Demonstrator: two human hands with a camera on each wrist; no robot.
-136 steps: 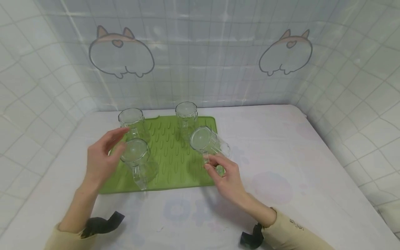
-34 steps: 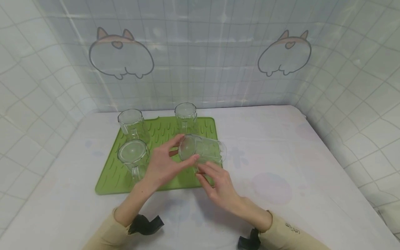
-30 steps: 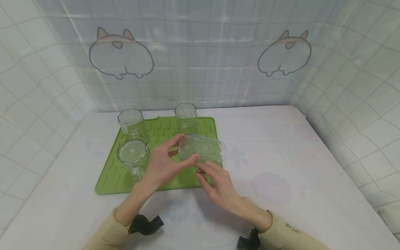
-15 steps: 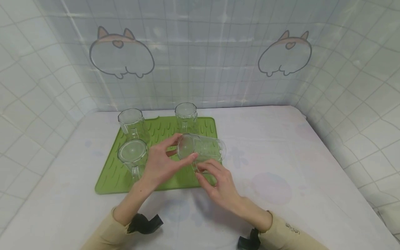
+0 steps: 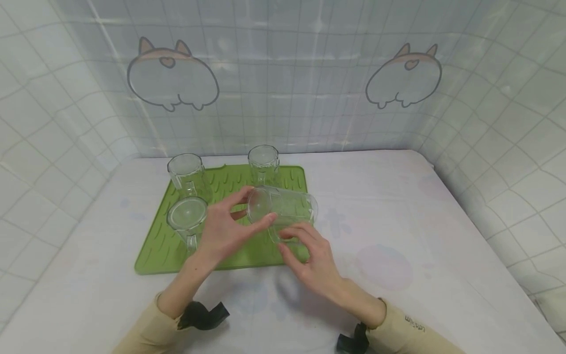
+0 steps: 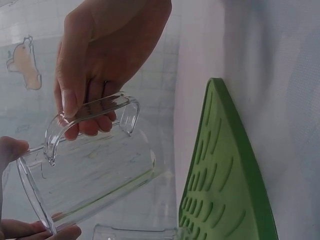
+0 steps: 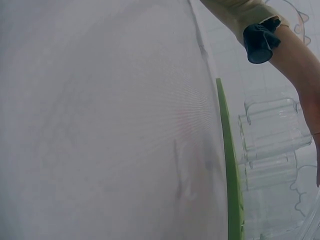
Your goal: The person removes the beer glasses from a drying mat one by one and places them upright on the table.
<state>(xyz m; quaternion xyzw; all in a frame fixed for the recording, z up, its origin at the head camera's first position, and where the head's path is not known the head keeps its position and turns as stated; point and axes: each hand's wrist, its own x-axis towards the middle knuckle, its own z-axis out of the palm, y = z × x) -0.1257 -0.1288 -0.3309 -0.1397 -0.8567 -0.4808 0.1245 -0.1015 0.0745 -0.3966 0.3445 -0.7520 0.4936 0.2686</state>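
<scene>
In the head view, a clear glass mug (image 5: 292, 205) lies sideways in the air over the right part of a green ribbed drying mat (image 5: 150, 260). My left hand (image 5: 223, 226) grips its left end between thumb and fingers. The mug's handle (image 6: 85, 112) faces toward me. My right hand (image 5: 314, 260) is at the handle, its thumb and fingers spread apart with the tips right beside it. The left wrist view shows my right fingertips (image 6: 90, 126) behind the handle.
Two more glass mugs, one front (image 5: 187, 216) and one back (image 5: 185, 169), stand on the mat's left side. Another mug (image 5: 264, 162) stands at its back right. White cloth (image 5: 398, 216) covers the table, with tile-patterned sheeting (image 5: 292, 98) behind and at the sides.
Since the earliest frame, my left hand has moved right from the front-left mug onto the held one, which has turned more sideways. Lately the mug shifts slightly left and my right fingers part.
</scene>
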